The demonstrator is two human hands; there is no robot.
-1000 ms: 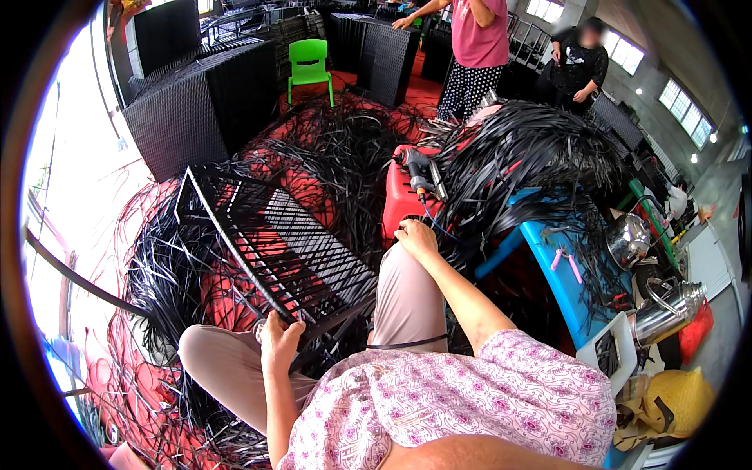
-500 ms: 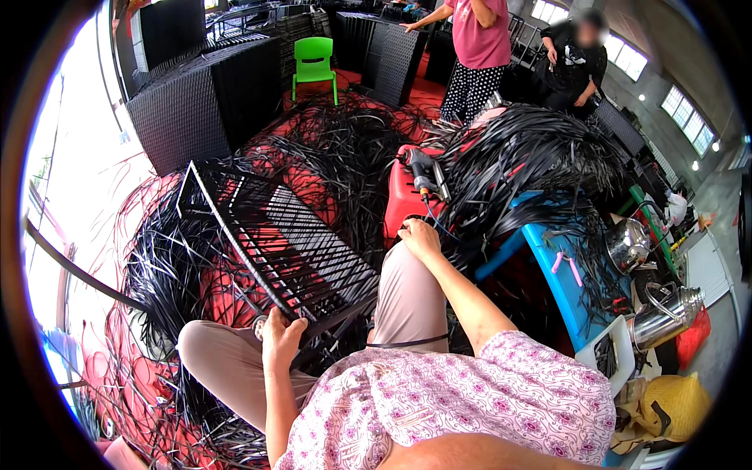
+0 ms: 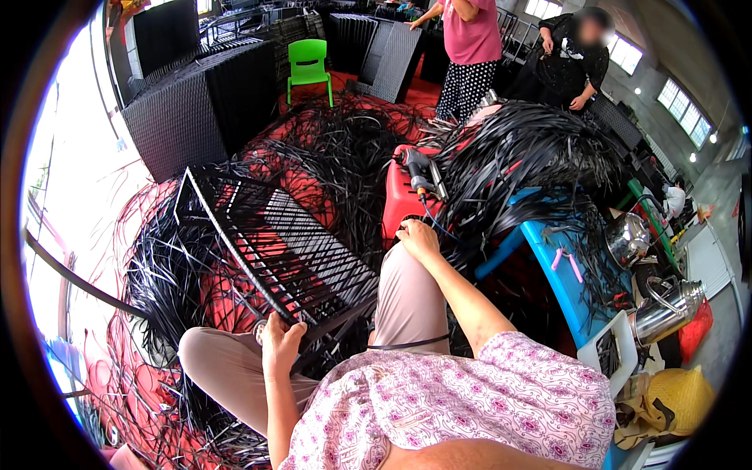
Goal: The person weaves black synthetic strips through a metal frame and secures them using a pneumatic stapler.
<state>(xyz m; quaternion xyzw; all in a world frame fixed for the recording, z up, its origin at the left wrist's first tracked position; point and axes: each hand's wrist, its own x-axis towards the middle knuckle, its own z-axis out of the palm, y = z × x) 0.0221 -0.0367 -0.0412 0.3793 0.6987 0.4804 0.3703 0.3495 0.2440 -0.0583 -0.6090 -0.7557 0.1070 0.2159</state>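
My left hand (image 3: pixel 280 341) is closed on the near corner of a black frame (image 3: pixel 235 249) partly woven with flat black strips. The frame tilts across my lap, its far end leaning up to the left over heaped strips. Loosely laid on my raised knee, my right hand (image 3: pixel 418 240) holds nothing; its fingers lie over the knee, their tips partly hidden. Just beyond it stands a red plastic stool (image 3: pixel 401 205), with a grey power tool (image 3: pixel 421 170) and its cable on top. A black band circles my thigh.
Black strips (image 3: pixel 345 157) cover much of the red floor. On the right, a blue stool (image 3: pixel 552 270) bears pink-handled cutters (image 3: pixel 567 265); a steel flask (image 3: pixel 666 313) stands beyond. Stacked woven panels (image 3: pixel 168 129) and a green chair (image 3: pixel 308 70) stand behind. Two people stand at the back.
My hands and the frame stay almost where they were. The view has shifted slightly. At the back, the panel beside the person in pink has turned a little.
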